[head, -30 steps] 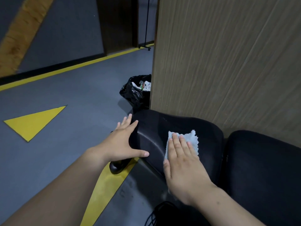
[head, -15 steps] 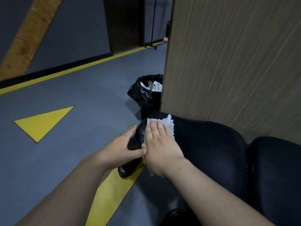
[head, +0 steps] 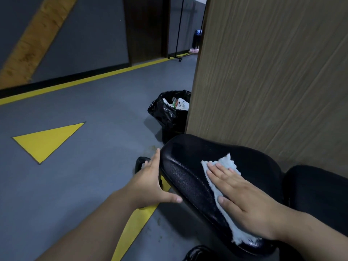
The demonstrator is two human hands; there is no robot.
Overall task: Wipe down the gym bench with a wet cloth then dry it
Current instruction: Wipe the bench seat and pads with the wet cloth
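The right hand (head: 243, 202) lies flat, fingers straight, pressing a pale blue cloth (head: 224, 187) onto the black bench pad (head: 184, 166) — the cloth spreads from the pad's top down its near slope. The left hand (head: 150, 181) is open too, its straight fingers laid along the pad's left end, thumb out against the edge. Behind, a black bin bag (head: 165, 113) stands on the grey floor (head: 94, 147) beside a wooden panel (head: 273, 72).
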